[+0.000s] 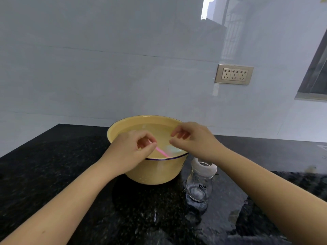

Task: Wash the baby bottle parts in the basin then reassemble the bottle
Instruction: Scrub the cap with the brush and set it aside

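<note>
Two hands (130,149) (193,138), brush (161,152) over basin rim (178,155)

Of our body, two arms show in the head view. Our left forearm (70,195) is bare along all of its visible length, and our right forearm (265,188) is bare likewise, from the frame's edge to the wrist. Our left hand (129,149) and right hand (196,138) are bare too, skin uncovered to the fingers (178,145); the nails are too small to make out.
</note>
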